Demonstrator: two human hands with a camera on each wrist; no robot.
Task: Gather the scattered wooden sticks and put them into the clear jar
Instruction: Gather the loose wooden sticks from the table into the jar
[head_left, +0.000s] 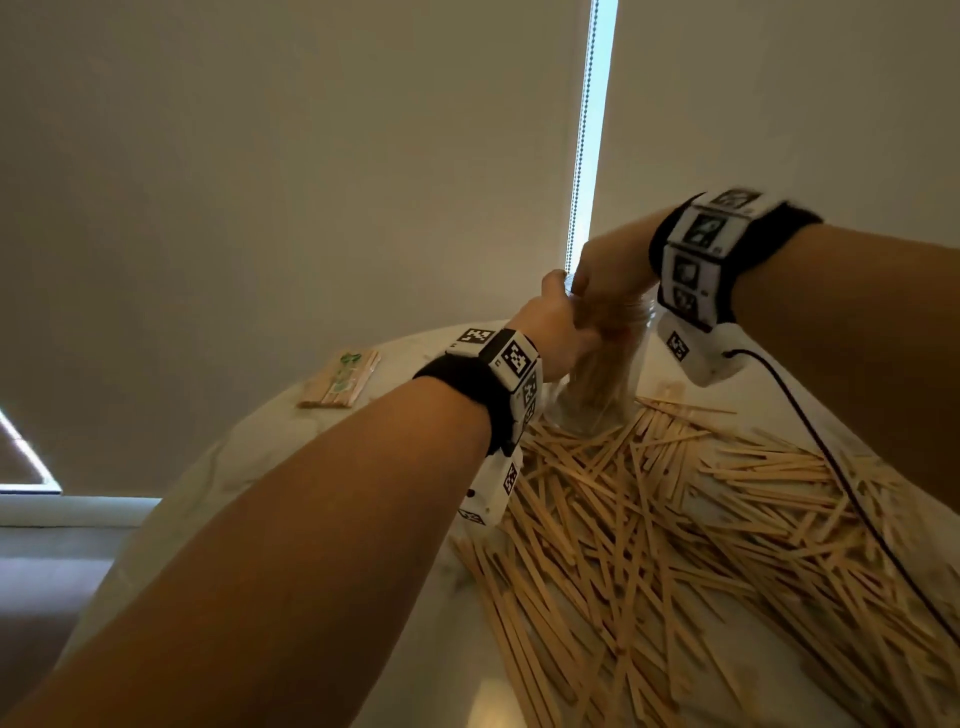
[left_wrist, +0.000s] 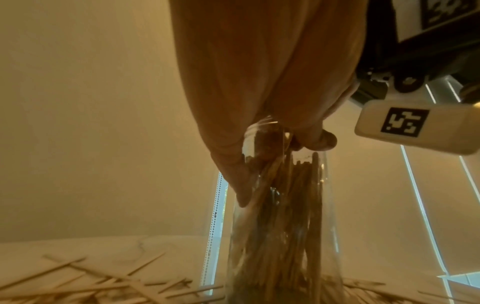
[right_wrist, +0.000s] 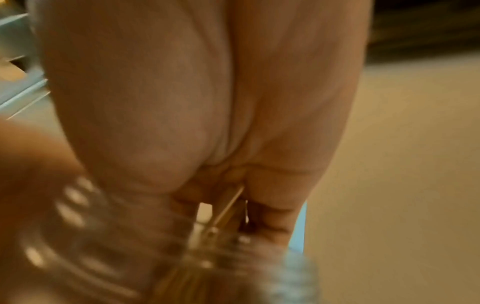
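The clear jar (head_left: 597, 395) stands upright at the far side of the round table, with many wooden sticks upright inside it (left_wrist: 285, 226). My left hand (head_left: 556, 332) grips the jar just below its rim, thumb on one side and fingers round the other (left_wrist: 259, 115). Right over the jar's mouth is my right hand (head_left: 602, 291), its curled fingers pinching a few sticks (right_wrist: 231, 203) whose lower ends go into the opening. A large heap of scattered sticks (head_left: 649, 519) covers the table in front of the jar and to its right.
A bound packet of sticks (head_left: 340, 379) lies at the table's far left. The white marble table (head_left: 260, 457) ends in a curved edge on the left. A black cable (head_left: 831, 467) from my right wrist hangs over the stick heap. Window blinds stand close behind.
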